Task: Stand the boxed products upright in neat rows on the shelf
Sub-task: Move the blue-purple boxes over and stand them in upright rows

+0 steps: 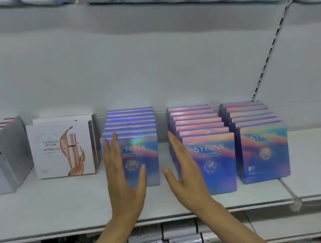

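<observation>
Left hand (122, 178) flat, fingers straight, against left row of boxes (138, 146). Right hand (185, 172) flat, fingers straight, beside middle row (210, 155).

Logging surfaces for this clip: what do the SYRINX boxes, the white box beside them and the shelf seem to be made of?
SYRINX boxes: probably card with holographic foil, given the rainbow sheen and crisp edges.
White box: apparently matte printed card, with no glare on its face.
Shelf: looks like white-painted metal with a dull, even finish, though the material is uncertain.
</observation>
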### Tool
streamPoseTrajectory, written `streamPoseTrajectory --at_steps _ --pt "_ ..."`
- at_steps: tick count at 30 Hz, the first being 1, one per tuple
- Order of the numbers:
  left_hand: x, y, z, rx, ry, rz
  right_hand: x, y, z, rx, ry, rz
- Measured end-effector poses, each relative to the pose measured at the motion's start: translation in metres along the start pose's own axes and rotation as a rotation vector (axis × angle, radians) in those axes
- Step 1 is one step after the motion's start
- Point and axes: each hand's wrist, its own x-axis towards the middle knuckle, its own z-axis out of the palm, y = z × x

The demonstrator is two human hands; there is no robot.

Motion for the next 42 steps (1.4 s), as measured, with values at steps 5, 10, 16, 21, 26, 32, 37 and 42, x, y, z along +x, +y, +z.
streamPoseTrajectory --at_steps 5,10,16,21,26,32,37,42 --pt "-0.039 0.036 0.051 -0.005 -0.396 0.012 -0.025 0.038 -0.074 -0.126 0.181 -0.124" --pt "-0.045 0.047 0.100 -0.210 -0.498 -0.308 -0.044 0.089 -0.101 -0.095 0.027 0.136" --pt "-0.038 0.023 0.120 -0.257 -0.461 -0.476 -0.040 0.122 -0.110 0.215 -0.242 0.370" --pt "-0.034 0.021 0.123 -0.240 -0.451 -0.480 -0.033 0.134 -0.107 0.233 -0.299 0.394" --pt "-0.018 0.010 0.136 -0.232 -0.379 -0.560 -0.010 0.139 -0.089 0.253 -0.216 0.424" --pt "0.002 0.014 0.142 -0.278 -0.326 -0.624 0.011 0.140 -0.089 0.411 -0.147 0.458" --pt "0.017 0.010 0.147 -0.410 -0.278 -0.688 0.035 0.147 -0.080 0.450 -0.061 0.464" --pt "0.012 0.000 0.145 -0.441 -0.291 -0.721 0.028 0.149 -0.075 0.480 -0.037 0.483"
